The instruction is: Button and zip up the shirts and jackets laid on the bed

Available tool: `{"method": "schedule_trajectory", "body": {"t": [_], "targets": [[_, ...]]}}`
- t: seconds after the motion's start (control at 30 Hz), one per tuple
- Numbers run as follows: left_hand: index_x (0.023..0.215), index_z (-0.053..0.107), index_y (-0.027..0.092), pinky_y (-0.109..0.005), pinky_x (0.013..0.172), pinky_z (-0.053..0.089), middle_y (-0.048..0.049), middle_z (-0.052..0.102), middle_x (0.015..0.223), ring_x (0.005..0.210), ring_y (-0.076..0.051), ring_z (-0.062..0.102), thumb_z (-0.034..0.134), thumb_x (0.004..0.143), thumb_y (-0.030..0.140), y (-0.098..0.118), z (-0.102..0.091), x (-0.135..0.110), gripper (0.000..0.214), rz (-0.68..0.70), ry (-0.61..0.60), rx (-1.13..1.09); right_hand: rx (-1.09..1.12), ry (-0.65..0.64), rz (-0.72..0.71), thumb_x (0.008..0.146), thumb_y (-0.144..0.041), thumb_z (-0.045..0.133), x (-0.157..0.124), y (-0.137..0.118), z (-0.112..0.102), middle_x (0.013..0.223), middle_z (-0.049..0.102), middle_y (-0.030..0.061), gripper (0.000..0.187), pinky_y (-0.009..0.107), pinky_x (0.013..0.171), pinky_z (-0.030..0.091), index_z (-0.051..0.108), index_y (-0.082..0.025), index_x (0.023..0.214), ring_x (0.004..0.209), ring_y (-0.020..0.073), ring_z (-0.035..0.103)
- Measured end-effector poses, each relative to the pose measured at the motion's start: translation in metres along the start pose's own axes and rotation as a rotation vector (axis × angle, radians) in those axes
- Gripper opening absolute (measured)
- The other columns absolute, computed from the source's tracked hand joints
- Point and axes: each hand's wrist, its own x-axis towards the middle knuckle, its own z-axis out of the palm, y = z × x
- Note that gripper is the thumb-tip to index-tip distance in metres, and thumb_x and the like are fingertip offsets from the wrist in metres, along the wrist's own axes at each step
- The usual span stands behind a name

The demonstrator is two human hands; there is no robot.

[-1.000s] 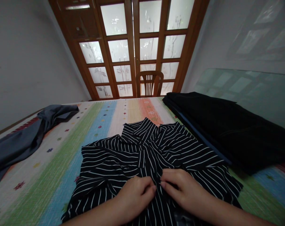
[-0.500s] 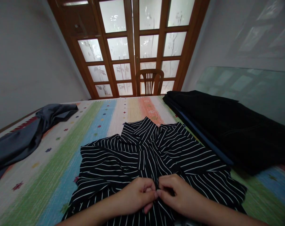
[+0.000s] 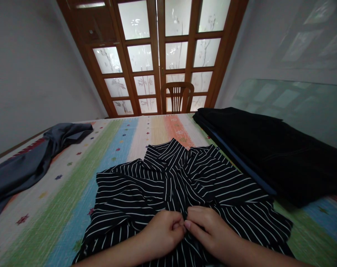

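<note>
A black garment with white stripes (image 3: 151, 189), like a shirt or blouse, lies spread in front of me with its collar end pointing away. Low on its middle line, my left hand (image 3: 167, 230) is closed, fingers curled and thumb pressed in. My right hand (image 3: 204, 226) meets it there, thumb and forefinger pinched together. The fingertips of both hands touch or nearly touch over the front of the garment. Whatever small bit of it they pinch is hidden by the fingers.
A pile of folded black clothes (image 3: 268, 148) with a blue layer beneath lies to the right. Grey-blue cloth (image 3: 32, 167) lies at the left edge. A striped tablecloth (image 3: 74, 181) covers the table. A wooden chair (image 3: 177, 89) stands at the far end before glazed doors (image 3: 159, 66).
Both hands stay at the same place on the garment. The left fingers have curled in more, and the right thumb and forefinger have drawn closer together.
</note>
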Motion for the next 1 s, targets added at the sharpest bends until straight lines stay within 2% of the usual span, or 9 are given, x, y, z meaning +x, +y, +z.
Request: {"method": "schedule_trajectory", "body": {"t": [0.07, 0.13, 0.3, 0.4, 0.53, 0.63, 0.77, 0.9, 1.0], "targets": [[0.049, 0.032, 0.017, -0.022, 0.044, 0.019, 0.0066, 0.03, 0.046, 0.046, -0.007, 0.029, 0.041, 0.07, 0.018, 0.0, 0.002, -0.001, 0.023, 0.021, 0.087, 0.076, 0.02, 0.016, 0.013, 0.082, -0.02, 0.033, 0.0, 0.001, 0.0, 0.06, 0.048, -0.0006, 0.027, 0.022, 0.053, 0.032, 0.044, -0.017, 0.058, 0.058, 0.0102, 0.045], [0.046, 0.03, 0.017, -0.022, 0.044, 0.018, 0.0068, 0.027, 0.044, 0.044, -0.007, 0.027, 0.041, 0.067, 0.014, 0.0, 0.004, -0.001, 0.024, 0.015, 0.106, 0.01, 0.022, 0.022, 0.021, 0.081, -0.02, 0.033, 0.001, 0.003, 0.0, 0.059, 0.046, -0.0013, 0.026, 0.021, 0.052, 0.03, 0.041, -0.017, 0.056, 0.056, 0.0099, 0.043], [0.046, 0.031, 0.019, -0.021, 0.036, 0.012, 0.0097, 0.024, 0.036, 0.035, -0.004, 0.017, 0.045, 0.063, 0.027, -0.003, 0.001, 0.0, 0.024, -0.025, -0.097, -0.516, 0.036, 0.009, 0.053, 0.08, -0.019, 0.035, 0.006, 0.007, -0.004, 0.053, 0.041, -0.0031, 0.028, 0.021, 0.05, 0.027, 0.033, -0.018, 0.052, 0.053, 0.009, 0.041], [0.046, 0.033, 0.018, -0.02, 0.035, 0.012, 0.01, 0.026, 0.035, 0.034, -0.004, 0.019, 0.047, 0.062, 0.026, -0.002, -0.004, -0.002, 0.022, -0.011, -0.119, -0.586, -0.039, -0.029, 0.08, 0.076, -0.015, 0.037, 0.008, 0.009, -0.007, 0.053, 0.042, -0.0031, 0.025, 0.021, 0.05, 0.026, 0.035, -0.017, 0.051, 0.052, 0.0088, 0.042], [0.043, 0.031, 0.017, -0.018, 0.035, 0.013, 0.0101, 0.025, 0.037, 0.036, -0.003, 0.02, 0.046, 0.062, 0.011, 0.006, -0.008, -0.01, 0.025, 0.006, -0.192, -0.438, -0.238, -0.079, 0.15, 0.069, -0.014, 0.041, 0.009, 0.011, -0.013, 0.051, 0.044, -0.0029, 0.022, 0.023, 0.047, 0.022, 0.036, -0.017, 0.048, 0.05, 0.0091, 0.042], [0.043, 0.034, 0.015, -0.015, 0.037, 0.017, 0.0105, 0.028, 0.039, 0.038, -0.002, 0.023, 0.047, 0.062, 0.002, 0.007, -0.002, -0.014, 0.026, 0.047, -0.308, -0.291, -0.262, -0.019, 0.16, 0.074, -0.021, 0.04, 0.009, 0.011, -0.017, 0.048, 0.043, -0.0028, 0.028, 0.023, 0.046, 0.022, 0.034, -0.017, 0.047, 0.046, 0.009, 0.04], [0.041, 0.028, 0.015, -0.014, 0.038, 0.019, 0.0103, 0.024, 0.038, 0.036, -0.002, 0.023, 0.043, 0.064, -0.005, -0.011, 0.023, -0.008, 0.034, 0.306, -0.465, -0.169, -0.223, 0.108, 0.13, 0.076, -0.03, 0.042, 0.009, 0.007, -0.018, 0.053, 0.047, -0.0024, 0.024, 0.021, 0.047, 0.026, 0.04, -0.018, 0.055, 0.048, 0.0096, 0.043], [0.041, 0.023, 0.015, -0.016, 0.035, 0.016, 0.0099, 0.021, 0.037, 0.031, -0.002, 0.019, 0.046, 0.069, 0.0, -0.028, 0.038, -0.004, 0.039, 0.383, -0.362, 0.024, -0.289, 0.054, 0.111, 0.072, -0.026, 0.048, 0.008, 0.004, -0.015, 0.063, 0.051, -0.0008, 0.011, 0.022, 0.05, 0.03, 0.045, -0.018, 0.065, 0.056, 0.0121, 0.048], [0.042, 0.03, 0.015, -0.02, 0.034, 0.009, 0.0096, 0.015, 0.037, 0.032, -0.004, 0.012, 0.058, 0.067, 0.008, -0.017, 0.026, -0.009, 0.038, 0.377, -0.262, 0.286, -0.312, 0.004, 0.107, 0.075, -0.017, 0.042, 0.008, 0.007, -0.014, 0.066, 0.052, 0.0003, 0.009, 0.023, 0.053, 0.032, 0.046, -0.017, 0.066, 0.059, 0.0129, 0.049]]}}
